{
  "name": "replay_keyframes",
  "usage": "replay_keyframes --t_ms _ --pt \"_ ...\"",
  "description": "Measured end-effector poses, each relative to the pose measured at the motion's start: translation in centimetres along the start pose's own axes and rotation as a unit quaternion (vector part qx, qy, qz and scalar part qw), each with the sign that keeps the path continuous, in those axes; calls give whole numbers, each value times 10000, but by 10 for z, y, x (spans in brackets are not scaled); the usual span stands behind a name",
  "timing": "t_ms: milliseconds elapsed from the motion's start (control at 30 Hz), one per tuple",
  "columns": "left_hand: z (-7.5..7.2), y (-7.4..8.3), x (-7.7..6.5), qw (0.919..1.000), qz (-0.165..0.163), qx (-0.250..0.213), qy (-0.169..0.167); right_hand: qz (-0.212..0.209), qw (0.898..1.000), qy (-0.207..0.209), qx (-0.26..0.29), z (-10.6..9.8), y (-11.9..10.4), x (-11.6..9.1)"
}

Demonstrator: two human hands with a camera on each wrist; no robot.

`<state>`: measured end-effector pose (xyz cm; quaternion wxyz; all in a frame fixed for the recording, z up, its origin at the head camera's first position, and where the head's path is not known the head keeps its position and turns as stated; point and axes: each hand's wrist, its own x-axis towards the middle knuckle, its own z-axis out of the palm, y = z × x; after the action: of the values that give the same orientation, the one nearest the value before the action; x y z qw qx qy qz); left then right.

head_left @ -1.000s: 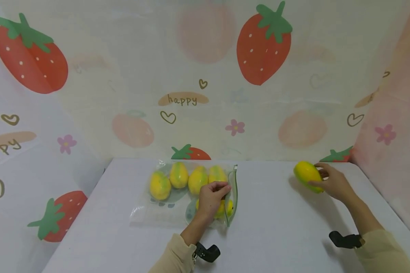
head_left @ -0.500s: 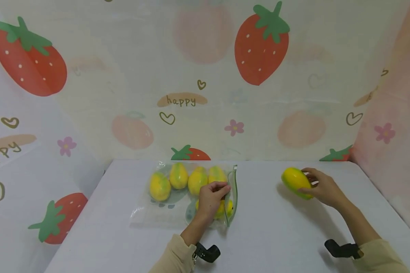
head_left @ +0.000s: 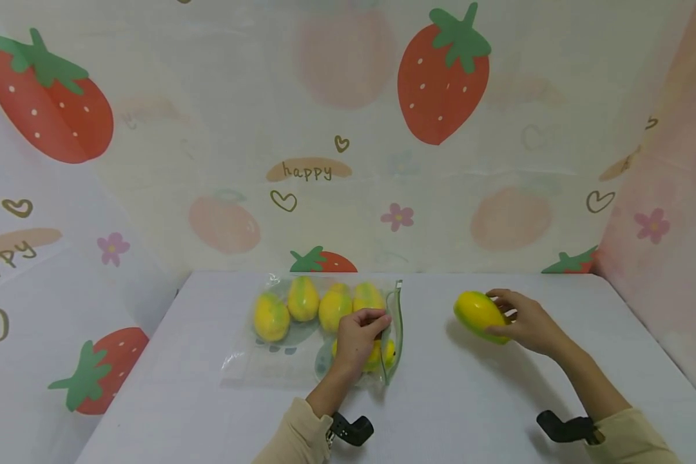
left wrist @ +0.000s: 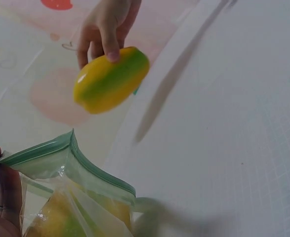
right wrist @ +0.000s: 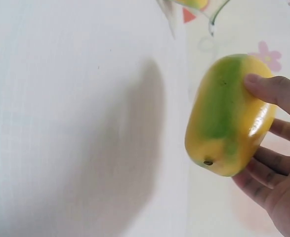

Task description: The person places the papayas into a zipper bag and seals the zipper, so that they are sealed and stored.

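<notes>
A clear zip bag (head_left: 240, 367) with a green zip edge lies on the table, holding several yellow-green mangoes (head_left: 271, 317). My left hand (head_left: 355, 341) pinches the bag by its mouth, and in the left wrist view the green zip (left wrist: 105, 175) stands parted. Off to the right, my right hand (head_left: 528, 322) grips one more mango (head_left: 477, 314) between thumb and fingers, above the tabletop. In the right wrist view this mango (right wrist: 219, 113) shows a green stripe and a small dark stem spot. Its shadow falls apart from it on the cloth.
The white table (head_left: 168, 399) backs onto a wall cloth (head_left: 348, 96) printed with strawberries, hearts and flowers. A pink side cloth (head_left: 673, 258) borders the table at the right. Black wrist cameras (head_left: 352, 430) sit on both wrists.
My right hand has carried the mango leftward, toward the bag, and slightly nearer to me. The left hand and the bag have stayed in place.
</notes>
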<state>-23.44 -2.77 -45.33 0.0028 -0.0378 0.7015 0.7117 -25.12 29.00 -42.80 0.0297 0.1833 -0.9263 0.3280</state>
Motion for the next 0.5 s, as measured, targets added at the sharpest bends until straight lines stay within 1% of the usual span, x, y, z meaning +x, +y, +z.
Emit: replay_keyframes --t_ms 200,500 --pt "-1 0 -2 10000 -34 -38 -15 -150 9998 -82 104 8 -9 2" --pt "-2 2 -3 10000 -43 -35 -9 -229 9995 -194 120 16 -23 10"
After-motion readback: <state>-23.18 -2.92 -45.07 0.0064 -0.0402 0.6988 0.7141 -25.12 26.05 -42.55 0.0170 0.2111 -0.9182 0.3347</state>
